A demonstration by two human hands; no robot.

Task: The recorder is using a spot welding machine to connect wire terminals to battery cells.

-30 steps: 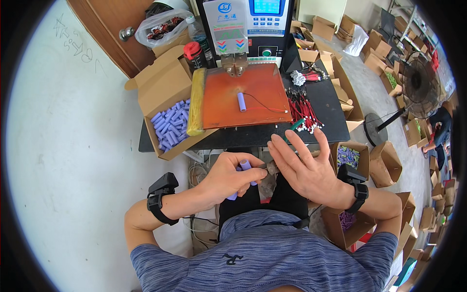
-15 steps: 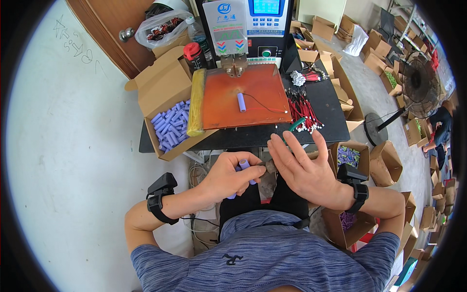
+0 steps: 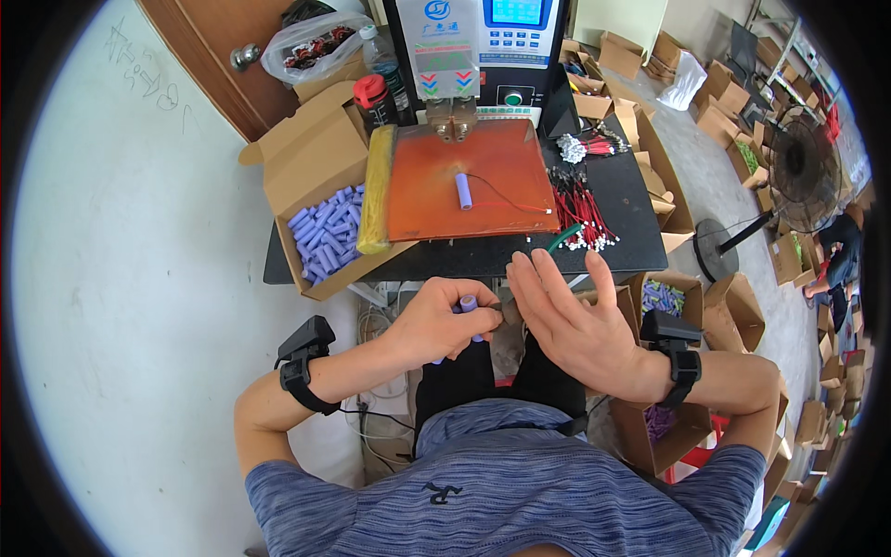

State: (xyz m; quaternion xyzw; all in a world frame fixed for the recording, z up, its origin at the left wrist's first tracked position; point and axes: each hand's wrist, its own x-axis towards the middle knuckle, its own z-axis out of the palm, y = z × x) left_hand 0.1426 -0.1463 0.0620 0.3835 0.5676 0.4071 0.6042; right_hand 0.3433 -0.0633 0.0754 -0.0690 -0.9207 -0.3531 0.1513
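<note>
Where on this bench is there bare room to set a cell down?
Most of the orange mat is bare around the single purple cell and its thin wire. The black table front strip is free. Crowded: the right side with red wire bundles, and the back by the machine.

A black table (image 3: 613,200) carries an orange work mat (image 3: 436,200) with one purple cylindrical cell (image 3: 463,191) lying on it. Red wire leads (image 3: 577,204) sit to its right. An open cardboard box (image 3: 316,186) of purple cells stands left; behind is what looks like a spot-welding machine (image 3: 473,51).
</note>
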